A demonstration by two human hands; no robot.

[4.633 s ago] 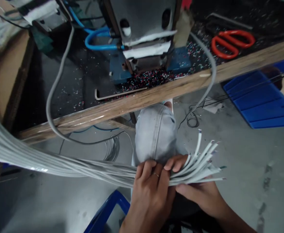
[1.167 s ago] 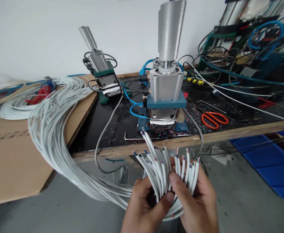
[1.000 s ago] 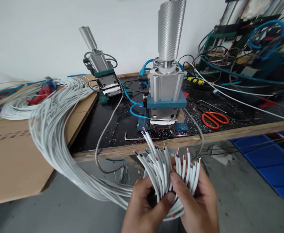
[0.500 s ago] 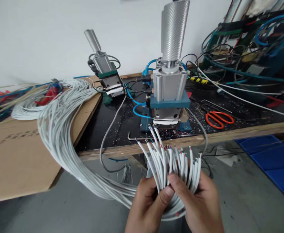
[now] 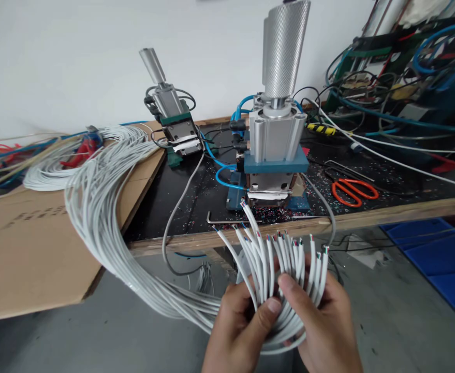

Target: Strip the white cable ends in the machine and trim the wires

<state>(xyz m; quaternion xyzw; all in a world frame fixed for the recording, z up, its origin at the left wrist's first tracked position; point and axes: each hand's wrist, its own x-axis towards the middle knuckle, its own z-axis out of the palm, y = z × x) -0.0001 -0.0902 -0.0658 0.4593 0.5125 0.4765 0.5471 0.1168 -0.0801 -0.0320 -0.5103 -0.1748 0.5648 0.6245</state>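
Note:
Both my hands grip one bundle of white cables (image 5: pixel 264 259) in front of the bench edge. My left hand (image 5: pixel 243 326) is closed round its left part, thumb lying across the strands. My right hand (image 5: pixel 320 321) is closed on the right part, its thumb pressed on the cables near the middle. The cut ends fan upward, with small coloured wire cores showing at the tips. From my left hand the cables sweep left and up to a large coil. Beyond the tips stands a pneumatic press (image 5: pixel 276 140) with a knurled silver cylinder on top.
A second, smaller press (image 5: pixel 171 114) stands behind to the left. Orange-handled scissors (image 5: pixel 353 191) and a hex key (image 5: pixel 231 221) lie on the black benchtop. Cardboard (image 5: pixel 37 248) lies under the coil, with red-handled pliers (image 5: pixel 82 150) on it. A blue bin (image 5: pixel 433 259) is below right.
My hands have spread slightly apart, the right one shifting a little right, and the cable ends fan wider with a gap between the thumbs. The view has shifted slightly.

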